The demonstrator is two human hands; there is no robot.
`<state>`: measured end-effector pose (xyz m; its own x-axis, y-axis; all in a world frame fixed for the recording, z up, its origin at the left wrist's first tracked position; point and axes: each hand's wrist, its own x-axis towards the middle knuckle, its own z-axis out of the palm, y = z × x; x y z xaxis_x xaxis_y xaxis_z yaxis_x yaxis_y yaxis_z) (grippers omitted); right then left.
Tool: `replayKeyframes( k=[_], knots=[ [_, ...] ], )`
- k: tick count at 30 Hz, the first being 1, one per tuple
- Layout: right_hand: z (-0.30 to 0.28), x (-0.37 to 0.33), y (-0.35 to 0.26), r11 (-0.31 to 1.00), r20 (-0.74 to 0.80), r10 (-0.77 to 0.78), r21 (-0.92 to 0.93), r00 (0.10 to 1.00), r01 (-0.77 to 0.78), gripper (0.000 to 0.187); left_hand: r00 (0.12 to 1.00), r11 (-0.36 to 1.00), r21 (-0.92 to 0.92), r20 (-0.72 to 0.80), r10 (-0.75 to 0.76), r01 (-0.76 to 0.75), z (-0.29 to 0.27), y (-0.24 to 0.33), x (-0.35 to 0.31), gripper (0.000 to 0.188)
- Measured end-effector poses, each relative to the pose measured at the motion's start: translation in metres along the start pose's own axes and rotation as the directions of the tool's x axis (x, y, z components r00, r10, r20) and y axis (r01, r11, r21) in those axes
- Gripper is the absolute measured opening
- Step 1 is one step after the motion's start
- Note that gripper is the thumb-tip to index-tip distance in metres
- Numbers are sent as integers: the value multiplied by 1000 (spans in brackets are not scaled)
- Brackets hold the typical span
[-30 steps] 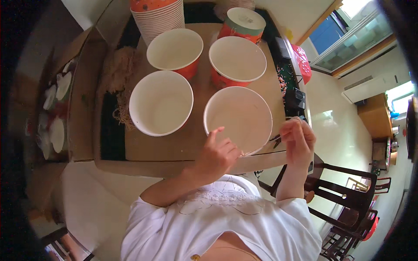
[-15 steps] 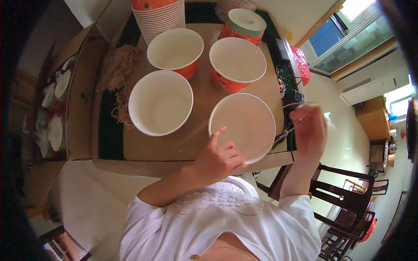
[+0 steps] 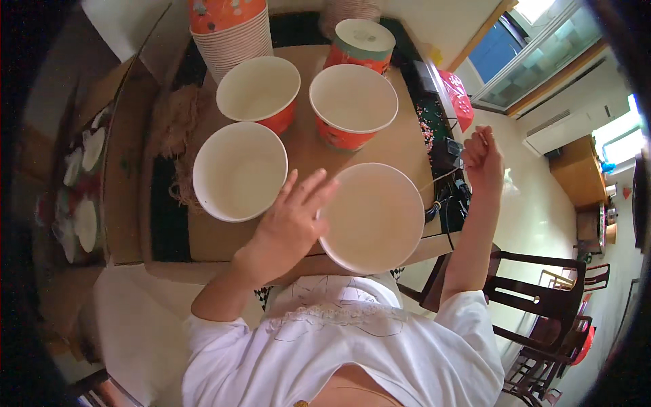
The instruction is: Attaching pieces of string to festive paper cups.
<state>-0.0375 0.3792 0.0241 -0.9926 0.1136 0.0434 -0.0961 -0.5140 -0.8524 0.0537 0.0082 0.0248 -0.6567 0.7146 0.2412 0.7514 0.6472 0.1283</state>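
A round white-lined paper bucket (image 3: 371,217) stands at the table's near edge in front of me. My left hand (image 3: 288,220) is at its left rim with the fingers spread; I cannot tell whether it touches. Off to the right, my right hand (image 3: 483,161) is raised and closed on a thin pale string (image 3: 441,180). The string runs taut from the bucket's right side to my fingers. Left of my left hand is another open paper bucket (image 3: 240,171). Farther back stand two more open buckets, one at the left (image 3: 258,88) and one at the right (image 3: 353,107), with red outsides.
A tall stack of nested buckets (image 3: 234,44) rises at the back left, and an upside-down bucket (image 3: 365,44) sits at the back right. Tangled tan strings (image 3: 182,129) lie along the left edge. Black cables (image 3: 449,197) lie at the right. An open cardboard box (image 3: 125,163) is left of the table.
My left hand has moved left from the near bucket's front to its left side, fingers spreading. My right hand has moved up slightly, pulling the string straight.
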Motion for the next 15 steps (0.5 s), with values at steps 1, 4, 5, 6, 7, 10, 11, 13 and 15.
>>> replayKeyframes(
  k=[1, 4, 5, 6, 7, 10, 11, 13, 15],
  knots=[
    [12, -5, 7, 999, -65, -15, -33, 998, 13, 27, 999, 997, 55, -14, -52, 53, 2, -2, 0, 20],
    [24, -23, 13, 995, -36, -27, -94, 999, 24, 28, 969, 978, -126, -162, -185, 165, -11, 10, 13, 28],
    [37, -31, 14, 992, -75, -43, -121, 996, 34, 29, 968, 970, -223, -207, -144, 96, -8, 17, 15, 30],
    [44, -36, 17, 988, -65, -56, -150, 996, 45, 29, 991, 973, -229, -120, -64, 35, 2, 30, 15, 33],
    [53, -41, 18, 983, -41, -65, -173, 997, 57, 29, 999, 973, -230, -35, 8, -15, 10, 50, 13, 35],
    [67, -49, 24, 991, -46, -37, -133, 998, 31, 29, 982, 914, -363, -113, 151, -182, 44, 81, 25, 39],
    [70, -54, 25, 996, -40, -30, -91, 999, 27, 30, 990, 960, -262, 70, 119, -97, 51, 80, 29, 38],
    [82, -80, 21, 990, 6, -81, -113, 997, 81, 29, 964, 981, -145, 251, -91, 130, 47, 69, 43, 29],
    [94, -110, 20, 983, 58, -20, -179, 998, 31, 28, 989, 959, -250, 102, -109, 132, 47, 56, 44, 30]
  ],
)
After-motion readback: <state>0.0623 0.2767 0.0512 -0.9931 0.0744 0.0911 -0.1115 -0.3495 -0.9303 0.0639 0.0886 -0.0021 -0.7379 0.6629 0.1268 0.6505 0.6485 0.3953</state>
